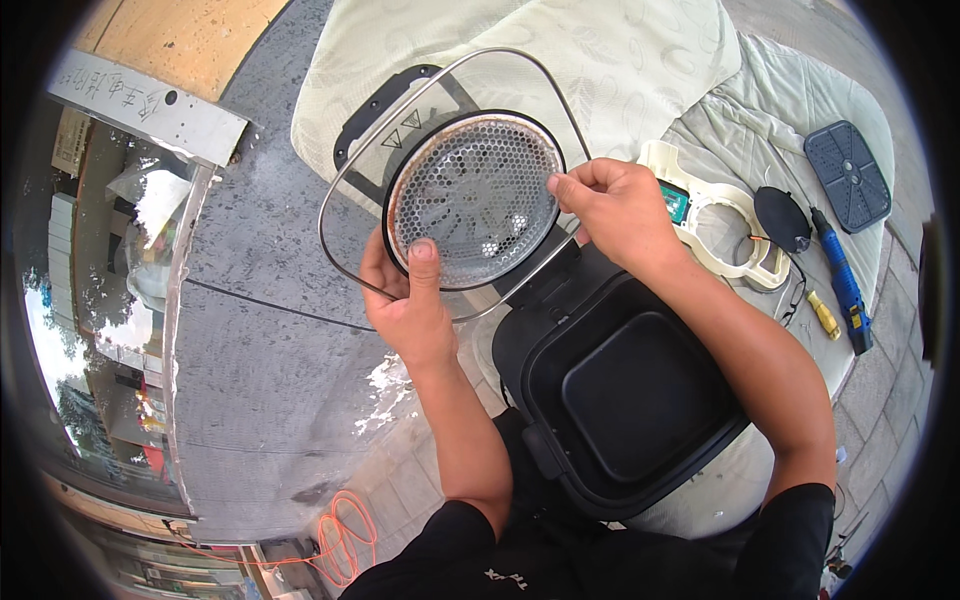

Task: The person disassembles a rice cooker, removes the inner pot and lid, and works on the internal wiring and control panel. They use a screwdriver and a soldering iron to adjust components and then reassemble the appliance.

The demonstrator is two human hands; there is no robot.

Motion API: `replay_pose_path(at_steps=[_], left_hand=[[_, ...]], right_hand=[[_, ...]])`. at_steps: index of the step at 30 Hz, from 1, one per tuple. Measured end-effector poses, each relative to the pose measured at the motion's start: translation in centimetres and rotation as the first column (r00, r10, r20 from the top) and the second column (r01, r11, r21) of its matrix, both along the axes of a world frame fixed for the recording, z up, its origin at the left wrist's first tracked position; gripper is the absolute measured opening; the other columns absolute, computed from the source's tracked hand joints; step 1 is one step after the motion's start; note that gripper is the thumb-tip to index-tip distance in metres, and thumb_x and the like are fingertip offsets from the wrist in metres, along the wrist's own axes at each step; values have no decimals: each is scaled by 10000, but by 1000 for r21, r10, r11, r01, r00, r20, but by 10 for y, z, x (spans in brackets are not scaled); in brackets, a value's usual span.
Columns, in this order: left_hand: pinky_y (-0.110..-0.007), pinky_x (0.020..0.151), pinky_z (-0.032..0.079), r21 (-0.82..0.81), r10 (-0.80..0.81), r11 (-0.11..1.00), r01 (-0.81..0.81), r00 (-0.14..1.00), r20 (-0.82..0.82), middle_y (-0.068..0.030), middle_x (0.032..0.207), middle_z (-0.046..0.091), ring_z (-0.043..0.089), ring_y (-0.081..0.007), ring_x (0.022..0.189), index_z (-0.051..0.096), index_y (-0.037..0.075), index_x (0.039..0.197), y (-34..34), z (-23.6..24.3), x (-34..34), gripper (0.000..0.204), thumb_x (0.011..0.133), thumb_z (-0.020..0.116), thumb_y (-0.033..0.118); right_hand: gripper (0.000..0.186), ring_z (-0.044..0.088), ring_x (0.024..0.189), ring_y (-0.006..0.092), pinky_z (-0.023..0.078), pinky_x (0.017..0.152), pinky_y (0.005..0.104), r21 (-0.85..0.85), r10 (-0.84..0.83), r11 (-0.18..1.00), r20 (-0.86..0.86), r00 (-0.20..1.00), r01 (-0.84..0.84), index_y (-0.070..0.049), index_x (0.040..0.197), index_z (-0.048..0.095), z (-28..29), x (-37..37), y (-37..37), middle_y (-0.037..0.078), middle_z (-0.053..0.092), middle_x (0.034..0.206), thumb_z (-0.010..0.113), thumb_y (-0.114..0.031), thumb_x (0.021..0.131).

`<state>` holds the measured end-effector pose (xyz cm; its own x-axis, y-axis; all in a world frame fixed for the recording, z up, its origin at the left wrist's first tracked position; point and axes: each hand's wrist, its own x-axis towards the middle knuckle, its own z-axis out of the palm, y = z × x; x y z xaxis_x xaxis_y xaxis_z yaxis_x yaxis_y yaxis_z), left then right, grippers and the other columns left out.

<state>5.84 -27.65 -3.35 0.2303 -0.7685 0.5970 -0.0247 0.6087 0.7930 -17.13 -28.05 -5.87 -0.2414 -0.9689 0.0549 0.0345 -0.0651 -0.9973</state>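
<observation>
A round perforated metal cover (480, 200) with a dark rim sits in the raised lid (360, 125) of a black cooking appliance. Around it, a rounded-square wire frame (530, 60) stands off from the cover, tilted. My left hand (412, 310) grips the cover's lower left edge, thumb on its front, fingers partly hidden behind the rim. At the right side, my right hand (620, 210) is closed around the wire frame, its thumb tip by the cover's rim. Below lies the appliance's black square basin (635, 395), open upward between my forearms.
On the pale patterned cloth (640, 60) at right lie a cream plastic housing (715, 255) with a green circuit board, a black disc (782, 218), a blue electric screwdriver (843, 270), a yellow-handled screwdriver (823, 315) and a dark slotted tray (848, 177). An orange cable (345, 540) coils at lower left.
</observation>
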Motion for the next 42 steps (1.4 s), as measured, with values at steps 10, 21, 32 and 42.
replay_pose_path(at_steps=[10,21,32,42], left_hand=[[-330,1022,526,19,-8,1000,8,1000,19,-145,1327,687,664,-195,1163,559,-77,1426,3,2,-4,587,958,843,133],[-370,1085,498,-12,4,1000,-3,998,63,-135,1364,674,639,-210,1221,577,-52,1431,3,0,-4,514,1011,784,159],[-371,1082,509,1,-12,1000,12,1000,26,-153,1362,671,646,-216,1208,537,-73,1442,1,-1,-3,585,978,822,141],[-344,1058,501,-4,15,1000,-15,999,41,-149,1356,668,636,-195,1192,509,-72,1468,0,-4,1,607,998,803,173]], right_hand=[[418,750,795,304,581,782,412,-8,9,1000,-102,995,-10,25,936,777,-6,-2,-5,190,761,834,775,-393,942],[464,763,849,350,589,818,440,-46,30,998,-181,983,-39,28,966,787,-7,-9,-5,217,768,855,763,-435,938],[464,646,656,159,535,631,352,-135,-23,991,-132,991,5,39,906,762,-18,-3,-10,105,705,709,811,-420,956],[456,665,665,169,536,632,353,-203,-125,975,-164,979,91,18,888,755,-8,-4,-17,106,717,720,817,-431,946]])
